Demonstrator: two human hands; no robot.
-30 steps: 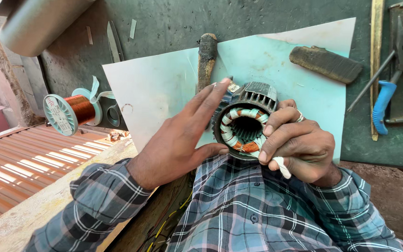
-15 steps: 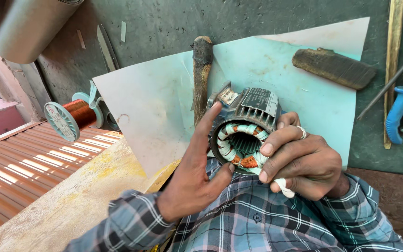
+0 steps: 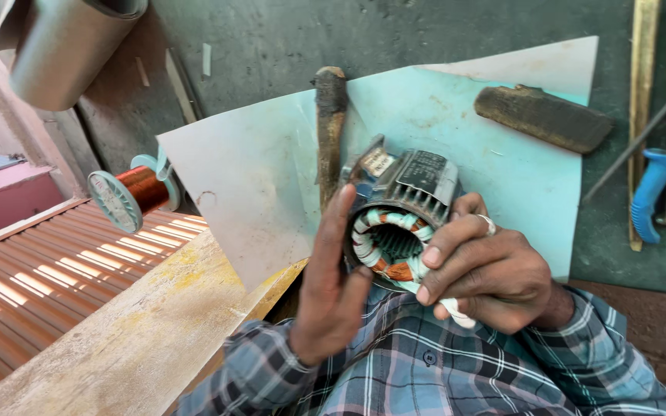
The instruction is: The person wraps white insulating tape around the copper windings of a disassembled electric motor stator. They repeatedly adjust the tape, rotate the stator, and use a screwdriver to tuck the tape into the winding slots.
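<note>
A grey finned motor stator (image 3: pixel 406 212) with copper windings wrapped in white and teal tape is held upright above a pale blue sheet (image 3: pixel 271 169). My right hand (image 3: pixel 487 273) grips its right side, with a ring on one finger and a white strip under the palm. My left hand (image 3: pixel 333 281) is flat and open against the stator's left rim, fingers pointing up. Both sleeves are blue plaid.
A copper wire spool (image 3: pixel 134 196) lies at the left beside a corrugated metal roof (image 3: pixel 48 277). Two dark wooden handles (image 3: pixel 331 123) (image 3: pixel 543 115) rest on the sheet. A blue-handled tool (image 3: pixel 651 192) and a metal rod lie at the right. A metal cylinder (image 3: pixel 63 46) hangs top left.
My left hand slid off the stator's face to its left side and turned edge-on. The stator moved lower and closer to me.
</note>
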